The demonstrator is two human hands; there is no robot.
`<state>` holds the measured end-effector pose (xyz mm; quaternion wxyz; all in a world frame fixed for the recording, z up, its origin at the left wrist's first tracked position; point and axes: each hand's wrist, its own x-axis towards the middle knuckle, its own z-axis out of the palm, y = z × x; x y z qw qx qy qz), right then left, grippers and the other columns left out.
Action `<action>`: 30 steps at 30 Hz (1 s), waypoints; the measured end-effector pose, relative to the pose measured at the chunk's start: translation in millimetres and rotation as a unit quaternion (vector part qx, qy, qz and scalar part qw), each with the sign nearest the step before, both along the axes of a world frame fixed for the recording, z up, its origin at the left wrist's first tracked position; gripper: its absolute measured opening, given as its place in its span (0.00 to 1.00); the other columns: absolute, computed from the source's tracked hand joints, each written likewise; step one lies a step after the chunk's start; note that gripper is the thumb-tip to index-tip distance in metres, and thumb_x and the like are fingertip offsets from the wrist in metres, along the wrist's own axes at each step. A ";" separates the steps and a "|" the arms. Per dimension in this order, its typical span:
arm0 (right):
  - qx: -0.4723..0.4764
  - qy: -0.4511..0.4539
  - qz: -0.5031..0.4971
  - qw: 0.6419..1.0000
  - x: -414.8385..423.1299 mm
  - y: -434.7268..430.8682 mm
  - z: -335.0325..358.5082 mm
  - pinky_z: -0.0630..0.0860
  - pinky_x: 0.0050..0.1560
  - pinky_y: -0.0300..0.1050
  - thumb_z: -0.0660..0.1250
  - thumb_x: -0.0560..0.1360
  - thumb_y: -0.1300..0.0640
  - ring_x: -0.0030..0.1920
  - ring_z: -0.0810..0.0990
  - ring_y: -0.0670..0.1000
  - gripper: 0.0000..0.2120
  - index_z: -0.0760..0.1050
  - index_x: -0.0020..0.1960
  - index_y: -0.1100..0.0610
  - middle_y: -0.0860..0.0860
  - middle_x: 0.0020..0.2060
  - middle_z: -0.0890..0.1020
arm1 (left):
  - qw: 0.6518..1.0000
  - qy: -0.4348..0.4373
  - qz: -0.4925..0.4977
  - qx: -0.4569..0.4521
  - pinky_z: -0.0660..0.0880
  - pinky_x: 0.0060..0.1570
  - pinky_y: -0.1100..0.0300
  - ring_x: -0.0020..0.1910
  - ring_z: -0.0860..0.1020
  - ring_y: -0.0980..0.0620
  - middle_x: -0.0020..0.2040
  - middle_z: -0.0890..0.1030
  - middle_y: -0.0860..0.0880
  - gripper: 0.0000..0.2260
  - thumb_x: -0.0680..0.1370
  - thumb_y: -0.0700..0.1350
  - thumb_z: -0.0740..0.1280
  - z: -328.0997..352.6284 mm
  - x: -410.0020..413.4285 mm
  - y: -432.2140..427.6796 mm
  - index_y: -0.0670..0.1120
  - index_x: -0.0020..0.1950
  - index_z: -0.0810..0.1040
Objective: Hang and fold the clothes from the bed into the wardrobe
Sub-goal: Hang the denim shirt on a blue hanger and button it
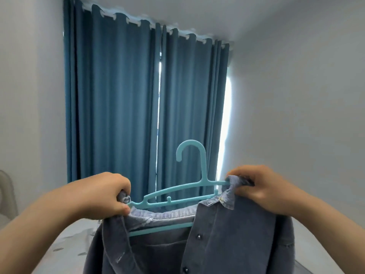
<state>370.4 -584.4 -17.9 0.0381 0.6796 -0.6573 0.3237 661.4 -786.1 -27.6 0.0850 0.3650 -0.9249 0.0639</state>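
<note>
Both my hands are closed on cloth. The fingers (120, 183) of my left hand (106, 196) are curled tight round a bunch of the denim shirt (227, 248), right at the low tip of the teal hanger (177, 194). My right hand (264, 188) pinches the collar edge, which is drawn over the hanger's other arm. The shirt hangs below my fingers, above the bed (73, 236). Between my fingers the hanger's top arm is bare and the neckline sags under it. Its lower bar shows inside the open front. The hook stands above, nearer my right fingers, with the blue curtains (118, 95) beyond it.

I judge I am partway through seating the shirt, with the right shoulder on and the left one not yet.

- **Right side:** my right fingers should hold steady so that side does not slip back off.
- **Left side:** my left fingers should lift the shoulder seam up and outward over the tip, then let it settle.
- **Level:** the hanger tilts down toward my left fingers, so I would level it first, or the cloth will slide that way.
- **Collar:** once both shoulders sit, I would tug the collar straight under the hook.
- **Front:** the front looks undone near the top, and a fastened button would stop it gaping.

The wardrobe is out of my sight here.
</note>
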 end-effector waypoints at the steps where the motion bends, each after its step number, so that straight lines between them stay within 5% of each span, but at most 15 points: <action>1: 0.005 0.011 -0.006 1.000 -0.6 2.9 -0.8 0.71 0.40 0.42 0.70 0.73 0.68 0.35 0.74 0.44 0.06 0.81 0.46 0.58 0.51 0.37 0.80 | 0.999 -0.036 0.012 -0.010 0.72 0.39 0.61 0.41 0.74 0.61 0.41 0.76 0.58 0.11 0.70 0.60 0.67 -4.5 -5.6 1.6 0.55 0.42 0.73; 5: 0.040 0.041 -0.026 0.998 -4.3 16.2 0.1 0.70 0.39 0.39 0.69 0.74 0.65 0.37 0.73 0.45 0.04 0.81 0.48 0.59 0.57 0.39 0.80 | 0.998 -0.057 -0.007 0.000 0.65 0.30 0.62 0.34 0.72 0.58 0.39 0.73 0.54 0.15 0.72 0.59 0.68 -9.9 -22.7 9.5 0.49 0.38 0.69; 8: 0.046 0.059 -0.054 0.996 -13.1 27.6 0.3 0.68 0.38 0.35 0.69 0.74 0.64 0.36 0.74 0.48 0.05 0.81 0.49 0.57 0.56 0.39 0.81 | 0.988 0.022 -0.048 0.148 0.67 0.23 0.63 0.23 0.70 0.56 0.35 0.77 0.47 0.09 0.72 0.49 0.69 -6.4 -30.9 4.5 0.45 0.41 0.74; 11: 0.066 0.079 -0.084 0.991 -21.3 36.9 -1.8 0.69 0.38 0.36 0.69 0.75 0.61 0.36 0.74 0.47 0.05 0.81 0.48 0.53 0.52 0.37 0.81 | 0.963 0.159 -0.064 0.207 0.69 0.23 0.61 0.25 0.70 0.50 0.32 0.75 0.38 0.10 0.74 0.42 0.66 -9.6 -49.5 2.5 0.35 0.40 0.75; 13: 0.094 0.076 -0.090 0.989 -22.2 41.1 -6.0 0.67 0.36 0.34 0.68 0.75 0.60 0.34 0.71 0.41 0.04 0.81 0.45 0.52 0.49 0.34 0.79 | 0.905 0.303 -0.076 0.288 0.67 0.23 0.61 0.25 0.67 0.49 0.29 0.69 0.41 0.10 0.76 0.39 0.64 -8.9 -70.6 9.6 0.34 0.37 0.72; 15: 0.105 0.065 -0.094 0.988 -21.3 41.5 -15.3 0.66 0.35 0.33 0.68 0.75 0.60 0.32 0.70 0.39 0.06 0.80 0.41 0.52 0.46 0.31 0.76 | 0.799 0.421 -0.118 0.412 0.63 0.22 0.64 0.23 0.65 0.52 0.27 0.68 0.45 0.12 0.78 0.37 0.63 0.0 -89.4 24.8 0.39 0.34 0.70; 17: 0.068 0.031 -0.116 0.990 -26.0 44.0 -25.6 0.67 0.35 0.34 0.69 0.74 0.61 0.32 0.70 0.38 0.05 0.80 0.40 0.54 0.45 0.30 0.77 | 0.725 0.452 -0.164 0.493 0.61 0.24 0.64 0.23 0.66 0.53 0.27 0.68 0.46 0.13 0.77 0.38 0.64 7.8 -100.4 44.0 0.43 0.32 0.69; 18: 0.038 0.005 -0.127 0.991 -29.2 47.4 -29.7 0.68 0.36 0.37 0.70 0.73 0.61 0.34 0.71 0.39 0.04 0.80 0.41 0.54 0.46 0.31 0.78 | 0.735 0.436 -0.182 0.486 0.62 0.26 0.63 0.24 0.66 0.53 0.28 0.68 0.45 0.10 0.73 0.41 0.66 8.5 -102.7 51.6 0.44 0.32 0.70; 20: -0.011 -0.055 -0.138 0.989 -34.3 57.5 -34.0 0.68 0.37 0.42 0.71 0.74 0.59 0.36 0.71 0.42 0.02 0.81 0.43 0.56 0.49 0.32 0.78 | 0.839 0.340 -0.190 0.380 0.64 0.31 0.59 0.29 0.68 0.52 0.31 0.71 0.48 0.08 0.66 0.49 0.68 4.2 -101.9 61.0 0.47 0.33 0.73; 22: -0.037 -0.115 -0.135 0.983 -34.0 69.6 -36.3 0.68 0.37 0.41 0.71 0.74 0.60 0.35 0.71 0.42 0.03 0.83 0.43 0.55 0.47 0.32 0.78 | 0.908 0.240 -0.187 0.288 0.67 0.37 0.57 0.34 0.70 0.54 0.35 0.74 0.54 0.17 0.65 0.62 0.65 -6.8 -102.6 59.9 0.49 0.41 0.74; 24: -0.040 -0.163 -0.123 0.978 -30.4 78.0 -37.8 0.70 0.38 0.38 0.71 0.74 0.62 0.35 0.73 0.42 0.06 0.84 0.42 0.52 0.47 0.33 0.80 | 0.937 0.225 -0.181 0.199 0.72 0.49 0.56 0.45 0.75 0.54 0.46 0.77 0.58 0.24 0.66 0.68 0.61 -16.8 -104.2 59.5 0.54 0.54 0.73; 25: -0.039 -0.180 -0.115 0.976 -29.0 80.4 -38.1 0.72 0.40 0.39 0.71 0.74 0.62 0.36 0.74 0.42 0.07 0.84 0.43 0.52 0.49 0.34 0.82 | 0.956 0.216 -0.187 0.073 0.71 0.55 0.56 0.53 0.74 0.54 0.53 0.76 0.58 0.28 0.66 0.68 0.60 -21.3 -106.7 59.7 0.56 0.62 0.71; 27: -0.040 -0.202 -0.102 0.973 -27.0 83.9 -36.5 0.74 0.41 0.41 0.71 0.73 0.63 0.38 0.76 0.43 0.06 0.85 0.44 0.53 0.51 0.36 0.83 | 0.952 0.198 -0.223 -0.062 0.68 0.62 0.56 0.61 0.72 0.53 0.61 0.74 0.57 0.30 0.70 0.67 0.59 -27.9 -113.9 61.3 0.57 0.69 0.67; 30: -0.051 -0.214 -0.092 0.971 -26.3 87.3 -31.1 0.74 0.40 0.37 0.72 0.73 0.64 0.37 0.76 0.43 0.06 0.85 0.44 0.55 0.51 0.36 0.83 | 0.958 0.190 -0.211 0.048 0.74 0.51 0.54 0.48 0.77 0.53 0.47 0.80 0.57 0.15 0.77 0.63 0.59 -29.5 -115.7 63.4 0.56 0.56 0.72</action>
